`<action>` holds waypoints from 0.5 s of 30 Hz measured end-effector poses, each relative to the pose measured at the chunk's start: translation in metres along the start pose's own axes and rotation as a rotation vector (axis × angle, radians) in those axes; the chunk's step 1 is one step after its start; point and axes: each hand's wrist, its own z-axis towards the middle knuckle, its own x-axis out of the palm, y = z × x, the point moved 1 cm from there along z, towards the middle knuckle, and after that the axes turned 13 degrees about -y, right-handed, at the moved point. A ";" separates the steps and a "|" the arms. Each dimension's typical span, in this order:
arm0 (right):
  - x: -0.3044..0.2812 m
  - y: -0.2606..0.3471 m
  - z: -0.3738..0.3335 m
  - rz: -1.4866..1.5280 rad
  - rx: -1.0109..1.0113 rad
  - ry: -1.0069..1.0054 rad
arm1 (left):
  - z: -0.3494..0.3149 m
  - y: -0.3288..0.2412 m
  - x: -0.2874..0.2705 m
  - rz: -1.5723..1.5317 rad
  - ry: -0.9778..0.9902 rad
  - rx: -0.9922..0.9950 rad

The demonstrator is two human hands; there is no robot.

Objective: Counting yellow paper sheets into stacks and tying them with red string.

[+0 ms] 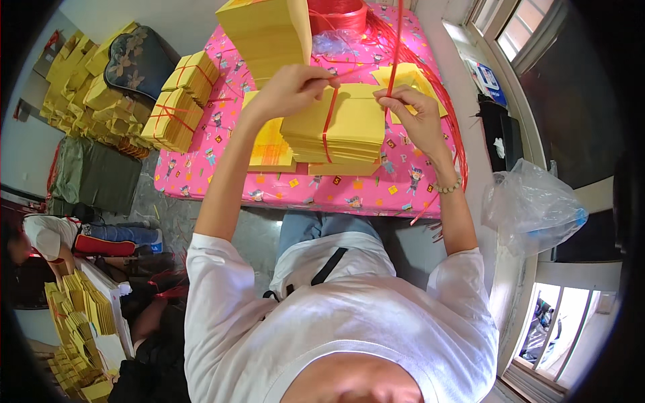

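Note:
A stack of yellow paper (353,131) lies on the pink patterned table, with a band of red plastic string (329,124) running over its top and down its near side. At the stack's upper left, my left hand (295,91) is closed in a pinch on the red string. My right hand (415,114) pinches another length of the string by the stack's right edge, and this strand rises taut past the top of the picture. Beneath and to the left of the stack lie more yellow sheets (272,151), some with orange markings.
A tall yellow paper stack (269,40) stands behind my left hand. Tied yellow bundles (178,111) sit at the table's left. A red string coil (336,17) is at the back, with loose strands along the right edge. A person (50,238) works beside yellow stacks at lower left.

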 end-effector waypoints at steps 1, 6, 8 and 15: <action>0.000 0.005 0.003 0.000 0.001 -0.001 | 0.003 -0.005 0.006 0.136 0.035 0.073; 0.004 0.020 0.017 -0.263 -0.567 -0.146 | 0.005 -0.014 0.037 0.059 0.071 0.246; 0.008 0.026 0.021 -0.310 -0.628 -0.160 | -0.001 -0.014 0.052 0.023 0.015 0.225; 0.014 0.002 0.015 -0.098 -0.176 -0.056 | -0.009 -0.015 0.074 -0.167 -0.105 -0.109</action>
